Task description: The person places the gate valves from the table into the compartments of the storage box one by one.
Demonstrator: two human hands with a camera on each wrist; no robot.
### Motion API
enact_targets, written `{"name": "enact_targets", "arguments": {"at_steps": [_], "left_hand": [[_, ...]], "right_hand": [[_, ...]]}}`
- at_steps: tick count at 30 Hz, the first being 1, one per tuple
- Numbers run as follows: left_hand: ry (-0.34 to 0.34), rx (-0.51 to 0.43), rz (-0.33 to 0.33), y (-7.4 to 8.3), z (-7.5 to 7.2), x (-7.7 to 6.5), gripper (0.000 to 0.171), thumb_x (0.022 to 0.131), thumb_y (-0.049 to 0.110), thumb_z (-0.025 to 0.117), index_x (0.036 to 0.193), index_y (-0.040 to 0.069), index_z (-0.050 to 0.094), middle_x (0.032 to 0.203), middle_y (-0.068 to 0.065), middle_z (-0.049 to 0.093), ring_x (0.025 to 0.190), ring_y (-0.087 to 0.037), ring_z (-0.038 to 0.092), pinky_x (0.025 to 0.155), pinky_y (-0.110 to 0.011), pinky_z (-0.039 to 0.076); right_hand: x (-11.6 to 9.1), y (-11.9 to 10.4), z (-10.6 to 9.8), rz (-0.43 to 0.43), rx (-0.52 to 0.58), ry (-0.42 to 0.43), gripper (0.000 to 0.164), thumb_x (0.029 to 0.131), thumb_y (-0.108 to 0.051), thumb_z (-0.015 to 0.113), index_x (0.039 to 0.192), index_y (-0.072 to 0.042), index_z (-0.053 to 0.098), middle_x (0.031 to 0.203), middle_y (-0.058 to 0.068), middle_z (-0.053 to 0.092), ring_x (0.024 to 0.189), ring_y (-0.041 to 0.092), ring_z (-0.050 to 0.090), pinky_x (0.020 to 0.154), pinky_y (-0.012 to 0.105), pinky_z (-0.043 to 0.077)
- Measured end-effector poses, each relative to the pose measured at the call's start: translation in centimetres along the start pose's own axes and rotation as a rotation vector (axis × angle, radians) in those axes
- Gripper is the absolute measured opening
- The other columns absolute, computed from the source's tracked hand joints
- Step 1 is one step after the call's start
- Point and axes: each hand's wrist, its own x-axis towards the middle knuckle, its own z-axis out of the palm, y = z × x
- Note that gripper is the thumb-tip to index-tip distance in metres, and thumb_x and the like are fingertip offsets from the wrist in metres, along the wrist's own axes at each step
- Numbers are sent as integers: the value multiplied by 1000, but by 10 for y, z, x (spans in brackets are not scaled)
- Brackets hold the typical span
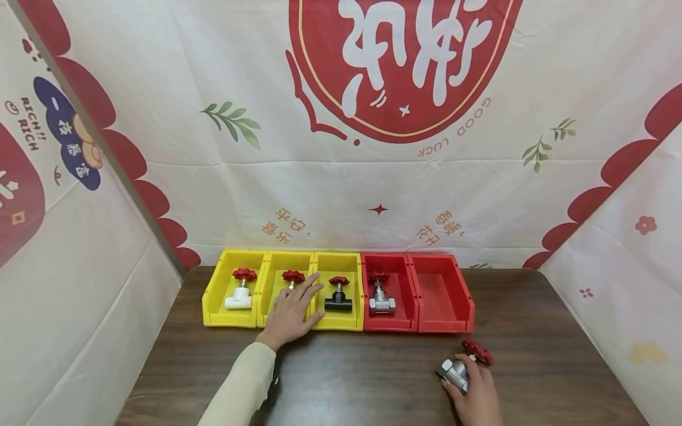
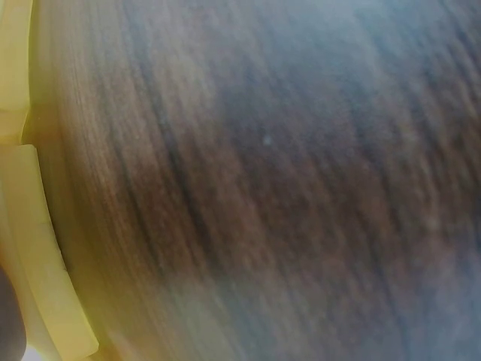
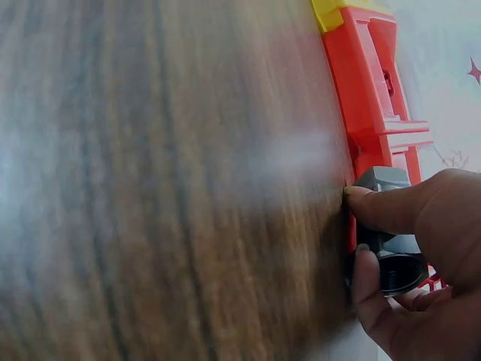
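My right hand [image 1: 476, 393] grips a silver metal valve [image 1: 456, 374] with a red handwheel [image 1: 478, 352], in front of the right red bin. In the right wrist view, the thumb and fingertips [image 3: 368, 274] pinch the body of the valve [image 3: 387, 179], whose dark round opening shows. My left hand [image 1: 290, 313] lies over the second yellow bin [image 1: 262, 319], fingers spread and reaching to the third yellow bin [image 1: 322, 324]. Under it sits a valve with a red handwheel [image 1: 293, 276], its body mostly hidden. Whether the hand touches that valve, I cannot tell.
Yellow bins and two red bins stand in a row at the table's back. A white valve [image 1: 239, 297], a black valve [image 1: 338, 303] and a silver valve [image 1: 382, 304] lie in separate bins. Printed cloth [image 1: 341, 189] hangs behind the brown wooden table [image 1: 367, 378].
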Motion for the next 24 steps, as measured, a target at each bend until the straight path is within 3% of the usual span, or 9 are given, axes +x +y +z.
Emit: {"name": "enact_targets", "arguments": {"at_steps": [14,21,24], "left_hand": [[-15,-5,-14,0,1,1,62,90,46,60,143,21,41,159,7,13,111,-19,56,81,-43,39],[-25,-16,-24,0,0,1,62,90,46,60,143,21,41,159,8,11,111,-19,56,81,-43,39],[-18,-18,-21,0,0,1,62,89,45,61,143,22,41,159,7,12,112,-20,55,81,-44,39]], "right_hand": [[4,-3,-3,-119,-35,-16,62,79,-13,78,132,-6,46,114,31,48,97,41,56,78,57,45],[3,-3,-9,-248,-28,66,61,75,-10,81,128,-6,51,107,27,52,91,39,58,74,56,47],[4,-5,-13,-263,-25,54,62,74,-11,82,128,-8,52,107,24,52,91,37,58,75,55,47]]}}
